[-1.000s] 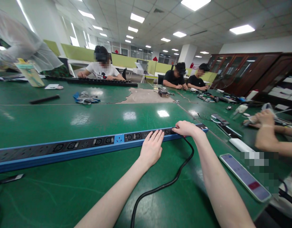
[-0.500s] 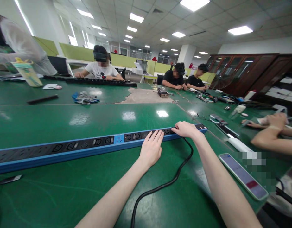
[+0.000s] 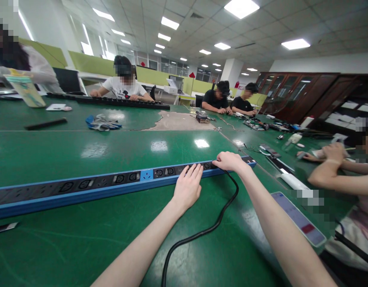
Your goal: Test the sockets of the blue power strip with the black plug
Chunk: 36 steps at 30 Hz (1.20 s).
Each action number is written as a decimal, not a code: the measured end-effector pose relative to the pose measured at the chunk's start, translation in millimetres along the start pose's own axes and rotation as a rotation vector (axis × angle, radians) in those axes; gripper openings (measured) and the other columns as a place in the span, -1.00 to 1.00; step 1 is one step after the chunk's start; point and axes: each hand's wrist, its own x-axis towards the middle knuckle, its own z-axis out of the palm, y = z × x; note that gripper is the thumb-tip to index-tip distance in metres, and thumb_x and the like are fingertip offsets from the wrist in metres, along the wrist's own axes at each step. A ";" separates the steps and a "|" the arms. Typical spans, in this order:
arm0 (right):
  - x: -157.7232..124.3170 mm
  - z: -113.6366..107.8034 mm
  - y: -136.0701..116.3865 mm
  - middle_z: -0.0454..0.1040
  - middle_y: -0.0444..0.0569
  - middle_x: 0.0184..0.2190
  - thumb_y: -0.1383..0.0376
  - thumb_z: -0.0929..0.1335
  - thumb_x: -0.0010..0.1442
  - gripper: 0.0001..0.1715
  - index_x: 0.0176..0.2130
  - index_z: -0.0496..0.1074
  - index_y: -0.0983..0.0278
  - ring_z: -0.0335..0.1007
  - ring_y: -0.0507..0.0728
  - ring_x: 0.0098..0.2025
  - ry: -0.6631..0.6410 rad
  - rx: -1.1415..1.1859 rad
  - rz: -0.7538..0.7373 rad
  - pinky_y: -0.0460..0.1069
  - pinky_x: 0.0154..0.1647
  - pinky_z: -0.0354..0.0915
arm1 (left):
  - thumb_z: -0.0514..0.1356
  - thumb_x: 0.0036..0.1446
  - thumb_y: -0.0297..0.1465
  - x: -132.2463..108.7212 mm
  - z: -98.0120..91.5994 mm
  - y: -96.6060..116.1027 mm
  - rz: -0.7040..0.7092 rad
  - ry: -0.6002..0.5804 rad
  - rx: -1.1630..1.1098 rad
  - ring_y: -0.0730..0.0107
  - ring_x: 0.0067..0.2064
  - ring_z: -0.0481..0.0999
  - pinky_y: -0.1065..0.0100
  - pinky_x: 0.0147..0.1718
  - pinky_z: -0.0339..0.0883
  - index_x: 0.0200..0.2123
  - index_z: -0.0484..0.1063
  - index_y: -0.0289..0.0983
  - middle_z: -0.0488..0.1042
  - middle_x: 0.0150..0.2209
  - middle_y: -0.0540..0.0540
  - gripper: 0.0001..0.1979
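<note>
A long power strip in a blue housing, with black socket faces and one blue socket, lies across the green table. My left hand rests flat on the strip right of its middle, fingers stretched out and nothing held. Close to the strip's right end, my right hand is closed around the end of a black power cord at a socket. My fingers hide the plug itself, so how deep it sits cannot be seen. From there the cord curves down across the table toward me.
Right of my arm lies a phone, near a co-worker's forearm. Gloves, a dark bar and a tumbler stand or lie beyond the strip. Other people sit across the table, one behind a black strip.
The whole view has shifted slightly, so things appear a little further left. Both hands keep the same places on the strip; no grip has visibly changed.
</note>
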 end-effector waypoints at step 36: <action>5.3 7.4 15.5 0.64 0.06 -0.19 -0.16 0.22 0.35 -0.42 -0.24 0.58 0.18 0.57 0.26 -0.13 -0.020 0.143 -0.017 0.02 -0.15 0.32 | 0.10 0.26 -0.44 1.4 -0.9 1.5 -0.005 -0.009 0.021 0.17 0.48 0.16 0.04 0.47 -0.04 0.47 0.12 -0.27 0.18 0.47 -0.18 -0.30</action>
